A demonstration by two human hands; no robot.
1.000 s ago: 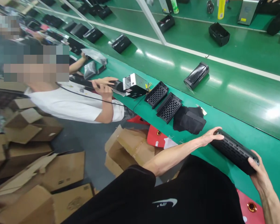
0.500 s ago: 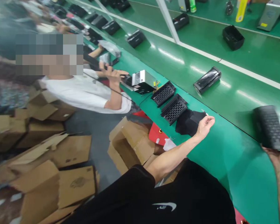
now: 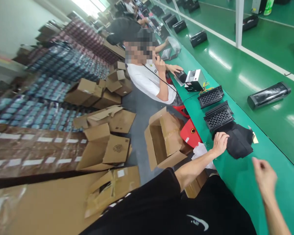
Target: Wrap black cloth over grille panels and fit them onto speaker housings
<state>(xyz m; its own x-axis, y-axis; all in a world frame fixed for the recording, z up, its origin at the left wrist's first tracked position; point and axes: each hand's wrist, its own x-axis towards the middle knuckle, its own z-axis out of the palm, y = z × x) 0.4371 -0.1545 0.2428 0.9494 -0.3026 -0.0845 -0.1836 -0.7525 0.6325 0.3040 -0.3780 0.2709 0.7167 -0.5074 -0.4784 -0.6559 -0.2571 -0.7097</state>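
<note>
My left hand [image 3: 220,143] is at the near left edge of a stack of thin black cloth-like sheets [image 3: 239,140], its bent fingers closed on the edge. My right hand [image 3: 266,176] hovers over the green bench to the right of the sheets. Its fingers are curled in, slightly blurred, with nothing visible in them. Just beyond the sheets lie two black perforated grilles, a nearer grille [image 3: 219,117] and a farther grille [image 3: 210,97]. A small pale yellowish piece [image 3: 255,138] pokes out by the sheets' right edge.
A co-worker in a white shirt [image 3: 149,83] sits farther along the bench beside a boxy metal device [image 3: 195,80] with yellow wires. A black cylindrical speaker [image 3: 269,95] lies on the green belt [image 3: 235,75]. An opened carton [image 3: 161,140] and red stool [image 3: 191,132] stand left of the bench.
My right hand has let go of the black speaker housing, which is now out of view, and come toward the sheets. My left hand has moved to their left edge. The view has turned left.
</note>
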